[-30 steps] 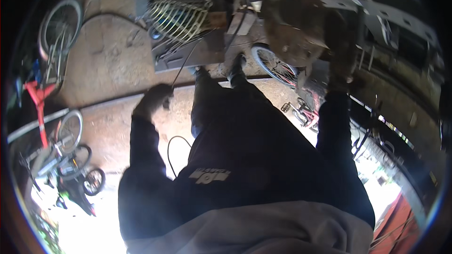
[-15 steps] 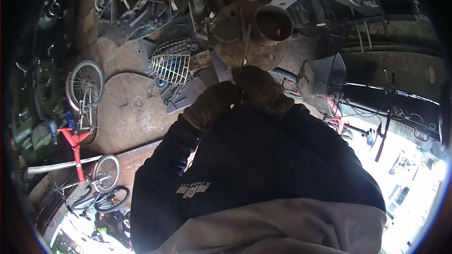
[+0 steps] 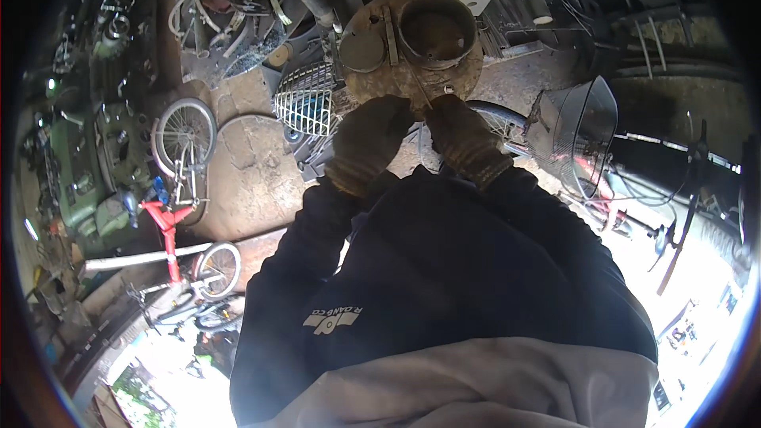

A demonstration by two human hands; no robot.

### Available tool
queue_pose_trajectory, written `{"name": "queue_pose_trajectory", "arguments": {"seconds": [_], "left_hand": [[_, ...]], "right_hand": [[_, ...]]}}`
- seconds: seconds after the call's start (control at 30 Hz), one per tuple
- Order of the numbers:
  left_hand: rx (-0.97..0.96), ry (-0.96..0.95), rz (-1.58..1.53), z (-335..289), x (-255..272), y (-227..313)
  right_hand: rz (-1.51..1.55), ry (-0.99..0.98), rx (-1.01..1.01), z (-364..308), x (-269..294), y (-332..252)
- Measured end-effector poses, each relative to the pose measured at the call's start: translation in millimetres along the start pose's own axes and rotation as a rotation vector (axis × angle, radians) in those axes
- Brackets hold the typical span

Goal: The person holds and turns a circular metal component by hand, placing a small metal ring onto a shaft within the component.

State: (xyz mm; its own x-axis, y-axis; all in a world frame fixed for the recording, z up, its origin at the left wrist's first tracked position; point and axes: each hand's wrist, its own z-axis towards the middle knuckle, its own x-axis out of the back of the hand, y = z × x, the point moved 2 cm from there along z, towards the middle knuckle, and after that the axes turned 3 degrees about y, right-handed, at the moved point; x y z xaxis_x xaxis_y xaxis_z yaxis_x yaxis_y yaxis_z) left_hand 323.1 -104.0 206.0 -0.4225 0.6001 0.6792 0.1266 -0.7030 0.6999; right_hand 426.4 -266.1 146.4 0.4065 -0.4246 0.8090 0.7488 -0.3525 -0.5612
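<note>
Landmark is the round rusty metal plate (image 3: 412,71) with the short open cylinder (image 3: 437,30) standing on its right half; everything placed against that. Well left of the plate, a small red bike (image 3: 170,230) and a loose wheel (image 3: 184,136) on the concrete; just left of it, a white wire basket (image 3: 305,99). My left hand (image 3: 369,139) — gloved, fingers curled — sits at the plate's near edge; I can't tell if it's clamping anything. A thin rod (image 3: 420,89) crosses the plate's near rim between the hands. My right hand (image 3: 460,135), gloved, looks pinched on the rod's near end, though the contact is small in view. Judgement: early to mid — both hands are at the plate and rod, and nothing looks finished or fixed yet. Right of the plate, a wire bike basket (image 3: 579,131).
</note>
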Motion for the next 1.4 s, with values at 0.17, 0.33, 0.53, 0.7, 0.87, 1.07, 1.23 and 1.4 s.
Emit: {"name": "queue_pose_trajectory", "arguments": {"seconds": [0.17, 0.33, 0.53, 0.7, 0.87, 1.07, 1.23, 1.4], "left_hand": [[-0.126, -0.164, 0.085, 11.1, -11.0, -19.3], [-0.275, -0.16, 0.025, 16.9, 11.1, -36.3], [-0.416, -0.286, 0.107, 20.8, 21.4, -41.1], [-0.548, -0.253, 0.229, 42.5, 19.3, -26.4], [-0.854, -0.008, 0.544, 68.1, 10.0, -24.4], [-1.033, 0.048, 0.573, 94.0, 0.5, -19.0], [-1.064, -0.225, 0.791, 108.5, 17.8, -14.8], [-0.994, -0.463, 0.856, 112.8, 6.4, -16.6]], "right_hand": [[0.24, 0.095, -0.445, 4.1, -32.5, -11.6], [0.193, 0.274, -0.601, 19.0, -28.2, -42.4], [0.016, 0.35, -0.492, 10.6, -46.4, -31.2], [-0.01, 0.308, -0.439, 13.8, -39.9, -33.8], [-0.037, 0.406, -0.417, 7.9, -37.5, -58.2], [-0.06, 0.408, -0.422, 7.5, -43.3, -35.8], [-0.034, 0.299, -0.446, 13.1, -46.4, -40.5], [0.338, 0.562, -0.674, -0.8, -39.5, -63.9]]}}
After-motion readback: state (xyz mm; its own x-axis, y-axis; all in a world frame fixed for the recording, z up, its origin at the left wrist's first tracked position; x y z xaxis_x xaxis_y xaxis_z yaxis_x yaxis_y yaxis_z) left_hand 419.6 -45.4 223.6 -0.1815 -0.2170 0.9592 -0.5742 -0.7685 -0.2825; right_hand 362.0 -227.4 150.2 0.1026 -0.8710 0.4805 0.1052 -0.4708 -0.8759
